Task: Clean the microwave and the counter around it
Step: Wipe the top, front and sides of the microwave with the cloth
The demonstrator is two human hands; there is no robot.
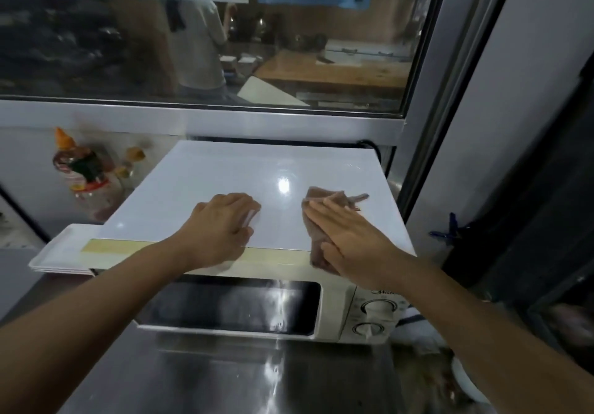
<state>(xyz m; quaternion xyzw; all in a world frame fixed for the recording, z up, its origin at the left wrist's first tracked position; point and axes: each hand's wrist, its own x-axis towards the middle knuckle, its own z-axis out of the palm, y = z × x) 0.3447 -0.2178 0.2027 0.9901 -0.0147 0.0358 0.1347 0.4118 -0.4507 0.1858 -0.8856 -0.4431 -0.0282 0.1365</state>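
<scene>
A white microwave (257, 310) is seen from above on a steel counter (225, 378), its dark door window facing the viewer and two dials (373, 317) stacked at the front right corner. The top is covered by a glossy white board (225, 175), with a strip of yellowish tape (122, 246) along the front edge.

The right hand (350, 240) is laid flat, fingers straight and close together, pressing a brownish cloth (324, 208) against the board near its right front corner. The cloth is bunched under the palm and sticks out beyond the fingertips toward the back edge; a fold also hangs at the front edge by the thumb.

The left hand (225, 224) is set on the board near the middle of the front edge, well apart from the cloth. Its fingers are bent at the knuckles with the tips down on the surface (whether anything is held under them cannot be told; motion blur at the fingertips).

A white tray (61, 253) is seen at the microwave's left front corner, partly tucked under the board. Behind it, against the wall, sauce bottles (80, 169) with orange caps are standing, blurred. A glass window (205, 50) runs above the back edge, with papers taped to it. The rim of a white dish (466, 384) is glimpsed at the counter's right edge, amid brown debris.
</scene>
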